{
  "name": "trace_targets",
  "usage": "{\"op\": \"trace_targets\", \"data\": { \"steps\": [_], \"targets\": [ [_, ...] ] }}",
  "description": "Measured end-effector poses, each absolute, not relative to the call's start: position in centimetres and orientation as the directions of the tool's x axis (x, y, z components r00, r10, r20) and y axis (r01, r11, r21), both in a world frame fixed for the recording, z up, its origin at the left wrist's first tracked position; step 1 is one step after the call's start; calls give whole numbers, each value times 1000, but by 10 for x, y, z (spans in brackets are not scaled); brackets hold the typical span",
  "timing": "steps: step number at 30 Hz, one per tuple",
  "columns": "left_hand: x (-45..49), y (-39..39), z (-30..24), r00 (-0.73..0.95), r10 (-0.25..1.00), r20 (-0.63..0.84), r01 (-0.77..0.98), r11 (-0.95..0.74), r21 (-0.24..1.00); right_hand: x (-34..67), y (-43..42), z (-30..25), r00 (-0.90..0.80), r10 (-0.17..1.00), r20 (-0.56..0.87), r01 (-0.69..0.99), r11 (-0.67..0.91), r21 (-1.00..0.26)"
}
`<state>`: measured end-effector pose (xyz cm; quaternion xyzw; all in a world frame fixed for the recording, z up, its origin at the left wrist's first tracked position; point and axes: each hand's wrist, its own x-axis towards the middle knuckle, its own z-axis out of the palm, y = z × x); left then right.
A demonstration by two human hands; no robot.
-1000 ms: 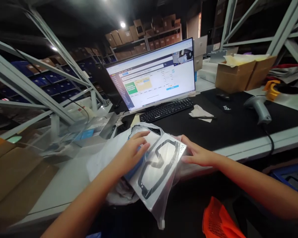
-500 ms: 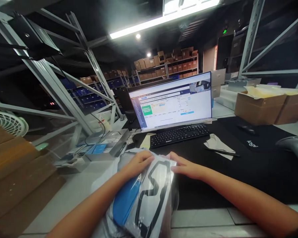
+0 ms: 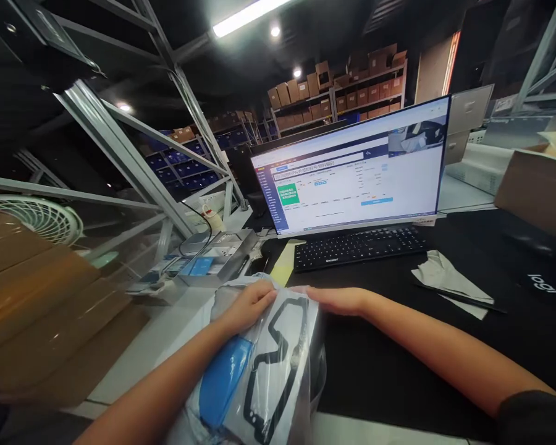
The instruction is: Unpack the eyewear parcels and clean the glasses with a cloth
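A clear plastic bag point(image 3: 301, 364) leans at the near edge of the desk, tilted toward me. Through its film show a white backing, a thin black angular frame-like part point(image 3: 259, 389) and a blue piece point(image 3: 226, 383). My left hand point(image 3: 250, 306) is closed over the bag's upper left edge, thumb on the front. Along the top right corner lies my right hand point(image 3: 336, 301), its fingers stretched flat against the upper edge; the fingertips are partly hidden. Greyish-white wrapping point(image 3: 192, 408) bulges beside the bag on the left.
Behind the bag are a black keyboard point(image 3: 361, 247) and a lit monitor point(image 3: 338, 179). A crumpled white cloth or paper point(image 3: 447, 278) lies right of them. Cardboard boxes point(image 3: 41, 309) and a fan point(image 3: 46, 219) stand left. A grey open tray point(image 3: 229, 259) holds small items.
The view has shifted, so the monitor looks larger and farther right. My right hand has gone from pinching the bag's corner to lying flatter along its top edge. My left hand keeps its grip.
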<state>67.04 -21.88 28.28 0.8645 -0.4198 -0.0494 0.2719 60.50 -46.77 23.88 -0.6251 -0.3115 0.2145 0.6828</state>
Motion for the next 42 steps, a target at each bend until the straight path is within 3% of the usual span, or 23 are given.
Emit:
{"op": "trace_targets", "data": {
  "steps": [11, 16, 24, 34, 38, 42],
  "targets": [
    [662, -225, 285, 597, -786, 159, -752, -481, 450, 593, -476, 258, 695, 714, 88, 50, 75, -996],
    [659, -227, 284, 542, -826, 151, -771, -418, 481, 582, -469, 256, 740, 663, 112, 77, 82, -994],
    [658, -223, 285, 494, -858, 141, -770, -356, 530, 569, -464, 267, 703, 709, 52, 29, 44, -999],
    [654, -229, 283, 535, -840, 94, -739, -411, 534, 565, -475, 264, 697, 715, 61, 120, -33, -992],
    [657, -229, 281, 578, -813, 75, -718, -462, 521, 556, -486, 269, 679, 721, 137, 262, -63, -963],
    [656, -233, 282, 596, -801, 50, -708, -495, 503, 531, -500, 275, 788, 610, 85, 319, -286, -903]
  ]
}}
